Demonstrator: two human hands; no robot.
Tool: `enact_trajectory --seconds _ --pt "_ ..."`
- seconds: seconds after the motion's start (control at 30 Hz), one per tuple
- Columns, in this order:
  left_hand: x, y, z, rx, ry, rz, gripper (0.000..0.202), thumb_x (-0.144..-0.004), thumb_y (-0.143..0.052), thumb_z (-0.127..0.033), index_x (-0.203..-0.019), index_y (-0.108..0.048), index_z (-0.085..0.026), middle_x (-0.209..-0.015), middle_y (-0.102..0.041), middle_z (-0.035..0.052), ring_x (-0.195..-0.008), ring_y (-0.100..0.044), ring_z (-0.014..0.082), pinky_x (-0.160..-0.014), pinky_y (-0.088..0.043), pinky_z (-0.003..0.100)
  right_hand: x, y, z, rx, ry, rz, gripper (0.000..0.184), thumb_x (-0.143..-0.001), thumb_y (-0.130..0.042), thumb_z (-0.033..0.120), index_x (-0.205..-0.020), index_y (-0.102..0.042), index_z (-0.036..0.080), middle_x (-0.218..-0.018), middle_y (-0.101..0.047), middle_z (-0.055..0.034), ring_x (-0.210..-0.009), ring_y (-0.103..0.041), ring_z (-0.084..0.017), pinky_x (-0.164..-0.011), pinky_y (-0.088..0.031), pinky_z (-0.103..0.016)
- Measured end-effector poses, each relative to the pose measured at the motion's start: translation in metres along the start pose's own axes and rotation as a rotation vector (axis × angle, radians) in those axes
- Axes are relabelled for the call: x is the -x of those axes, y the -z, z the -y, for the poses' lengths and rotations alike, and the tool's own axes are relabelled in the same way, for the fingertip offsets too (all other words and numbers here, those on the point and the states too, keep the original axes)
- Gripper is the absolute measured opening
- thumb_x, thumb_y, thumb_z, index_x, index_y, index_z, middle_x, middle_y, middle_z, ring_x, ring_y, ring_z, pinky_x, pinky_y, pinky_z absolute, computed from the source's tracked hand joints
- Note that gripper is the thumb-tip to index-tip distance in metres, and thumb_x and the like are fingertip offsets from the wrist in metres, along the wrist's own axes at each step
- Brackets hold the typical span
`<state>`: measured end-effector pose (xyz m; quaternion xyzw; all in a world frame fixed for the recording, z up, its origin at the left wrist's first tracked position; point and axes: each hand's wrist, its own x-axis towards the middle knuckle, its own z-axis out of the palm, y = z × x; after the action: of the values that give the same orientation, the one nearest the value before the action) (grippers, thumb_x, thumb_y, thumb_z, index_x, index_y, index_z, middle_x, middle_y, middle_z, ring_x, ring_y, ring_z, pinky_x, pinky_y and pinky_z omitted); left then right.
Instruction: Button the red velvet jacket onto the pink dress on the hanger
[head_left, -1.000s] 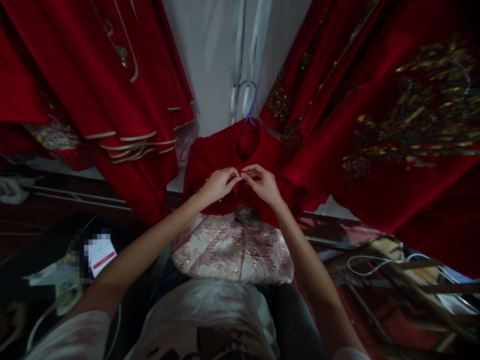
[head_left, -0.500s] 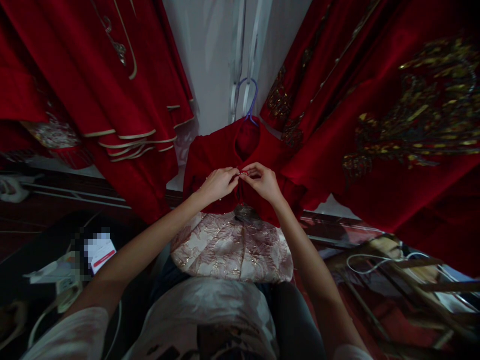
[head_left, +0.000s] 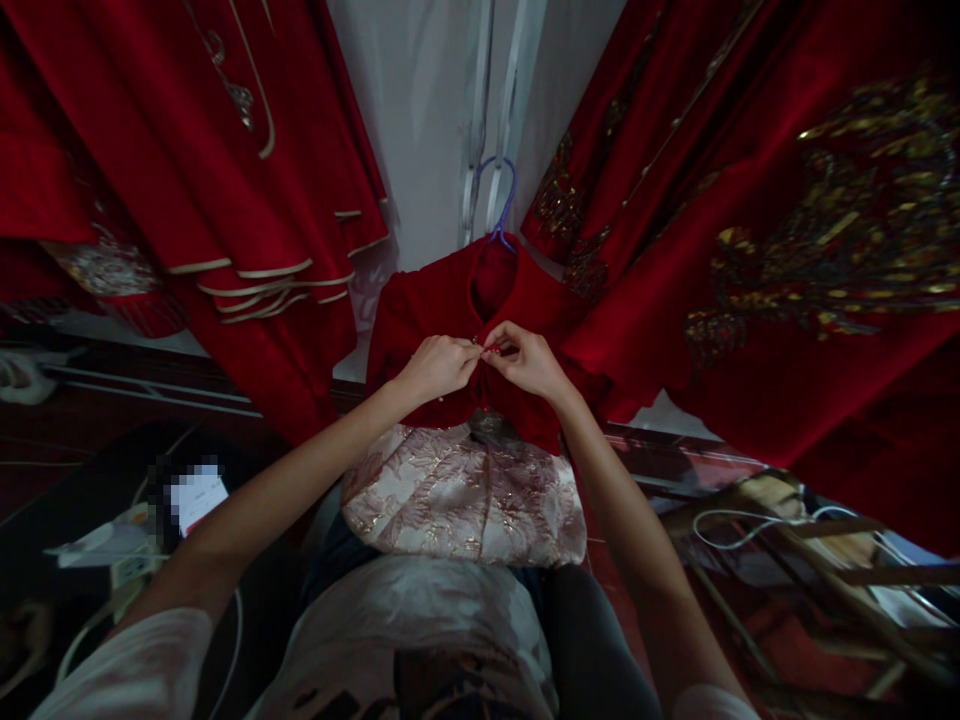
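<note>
A short red jacket (head_left: 420,300) hangs in front of me on a purple hanger (head_left: 508,195), its collar gaping at the top. At the middle of its front, my left hand (head_left: 444,365) is closed, fingertips pinched at the front edge. My right hand (head_left: 525,358) meets it there, thumb and forefinger pinching a small shiny red fastening (head_left: 491,348). The fingertips of both hands almost touch, and they partly hide the fastening, so its exact form is unclear. Below the jacket, a pale pink and gold brocade cloth (head_left: 465,500) lies over my lap.
Red garments with pale piping (head_left: 277,200) hang on the left. On the right hang red garments with gold sequin embroidery (head_left: 847,230). A lit phone (head_left: 199,495) lies by my left forearm, near a white cable. A wooden frame (head_left: 795,540) with a white cord stands at lower right.
Both hands stay at the jacket's front with only small finger shifts. My left forearm has moved slightly and now covers more of the phone.
</note>
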<state>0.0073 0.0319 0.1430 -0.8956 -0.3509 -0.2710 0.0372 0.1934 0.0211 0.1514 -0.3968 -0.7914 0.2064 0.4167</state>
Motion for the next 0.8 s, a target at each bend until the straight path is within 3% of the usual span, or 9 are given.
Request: enact_trajectory --seconds 0.23,0.4,0.57,0.7,0.8 --pt "-0.003 -0.002 0.001 0.071 -0.051 -0.024 0.029 -0.086 -0.045 -0.018 -0.098 -0.071 -0.018 -0.095 -0.072 0.0068 -0.081 -0.067 0.0183 -0.076 -0.051 0.031 -0.003 0.001 0.005 0.093 0.047 -0.04 0.012 -0.074 -0.054 0.021 -0.085 -0.051 0.02 -0.078 -0.059 0.0007 -0.067 -0.056 -0.012 -0.062 -0.043 -0.023" --pt "-0.003 -0.015 -0.008 0.054 0.07 -0.072 0.024 -0.087 -0.045 -0.018 -0.092 -0.068 -0.015 -0.088 -0.069 0.0082 -0.078 -0.065 0.0194 -0.073 -0.05 0.031 -0.002 -0.012 0.005 0.197 -0.034 -0.142 0.014 -0.075 -0.051 0.023 -0.088 -0.047 0.023 -0.072 -0.054 0.0035 -0.058 -0.051 -0.012 -0.059 -0.039 -0.024" --pt "0.003 -0.025 -0.019 0.213 0.167 -0.201 0.014 -0.085 -0.049 -0.017 -0.093 -0.061 -0.016 -0.093 -0.065 0.0073 -0.086 -0.062 0.0195 -0.079 -0.049 0.031 -0.002 -0.022 0.001 0.255 -0.117 -0.272 0.016 -0.077 -0.051 0.028 -0.091 -0.045 0.025 -0.077 -0.055 0.0017 -0.065 -0.053 -0.016 -0.06 -0.039 -0.027" --pt "0.014 -0.042 -0.015 0.451 0.248 -0.245 0.027 -0.082 -0.053 -0.014 -0.109 -0.053 -0.018 -0.105 -0.062 0.0066 -0.082 -0.061 0.0141 -0.074 -0.05 0.027 0.002 -0.03 -0.014 0.106 -0.135 -0.313 0.02 -0.077 -0.049 0.024 -0.095 -0.04 0.023 -0.086 -0.054 -0.0011 -0.068 -0.055 -0.015 -0.062 -0.044 -0.028" --pt "0.021 -0.058 -0.008 0.724 0.381 -0.289 0.037 -0.078 -0.058 -0.016 -0.113 -0.047 -0.019 -0.102 -0.06 0.0049 -0.07 -0.059 0.0093 -0.062 -0.049 0.021 0.013 -0.044 -0.028 -0.1 -0.111 -0.315 0.038 -0.074 -0.056 0.025 -0.106 -0.035 0.022 -0.097 -0.051 -0.0037 -0.074 -0.057 -0.014 -0.066 -0.049 -0.027"
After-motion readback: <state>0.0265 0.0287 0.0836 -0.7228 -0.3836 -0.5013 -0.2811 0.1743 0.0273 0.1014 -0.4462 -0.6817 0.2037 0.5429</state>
